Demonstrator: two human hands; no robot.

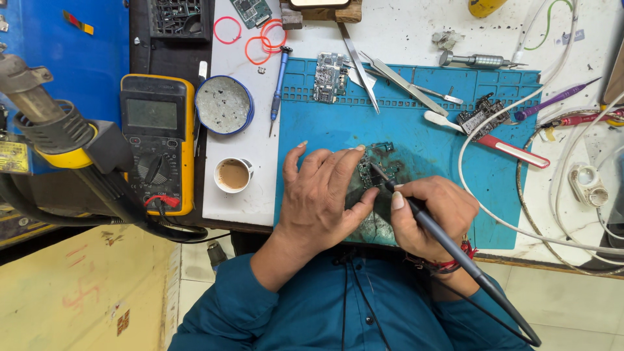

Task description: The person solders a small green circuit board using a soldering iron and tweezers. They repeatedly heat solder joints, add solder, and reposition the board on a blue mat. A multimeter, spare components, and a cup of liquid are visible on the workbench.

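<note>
A small green circuit board lies on the blue work mat near its front edge. My left hand rests flat beside the board, fingertips and thumb pinning its left edge. My right hand grips a dark soldering iron like a pen, its tip touching the board. The iron's black cable runs back over my blue sleeve.
On the mat's back lie another circuit board, tweezers, a blue screwdriver and a toothbrush. A cup of tea, a round tin and a yellow multimeter stand left. A hot-air gun hangs at far left. White cables loop right.
</note>
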